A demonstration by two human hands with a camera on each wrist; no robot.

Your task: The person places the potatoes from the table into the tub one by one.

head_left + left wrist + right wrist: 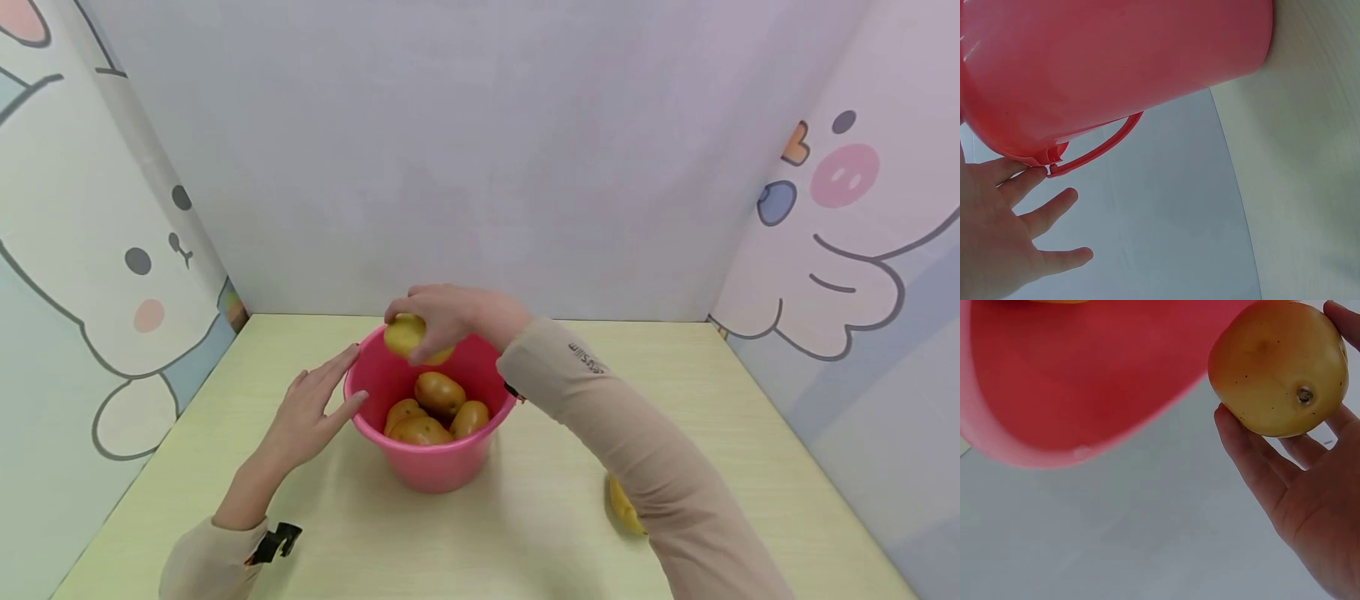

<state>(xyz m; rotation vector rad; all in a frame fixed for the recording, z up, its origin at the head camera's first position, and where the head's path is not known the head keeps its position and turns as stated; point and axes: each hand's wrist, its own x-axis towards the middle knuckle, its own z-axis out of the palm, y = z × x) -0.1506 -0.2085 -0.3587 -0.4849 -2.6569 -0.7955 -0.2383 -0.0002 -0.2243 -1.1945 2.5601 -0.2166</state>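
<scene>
My right hand (pixel 457 317) grips a yellow potato (pixel 406 335) over the far side of a pink bucket (pixel 435 468). In the right wrist view the potato (pixel 1282 369) shows small dark specks and one round dark eye, with fingertips and thumb around its sides. Several brown-yellow potatoes (pixel 439 394) lie at the bottom of the bucket. My left hand (pixel 309 417) touches the bucket's left rim, its fingers mostly straight and spread. In the left wrist view, fingertips of the left hand (pixel 997 231) rest by the joint of the bucket's red handle (pixel 1100 150).
Another yellow potato-like thing (pixel 624 504) lies on the pale wooden table (pixel 555 500) to the right, partly hidden by my right sleeve (pixel 637 442). A plain grey-white wall (pixel 480 167) stands behind the table, with cartoon-printed side walls left and right.
</scene>
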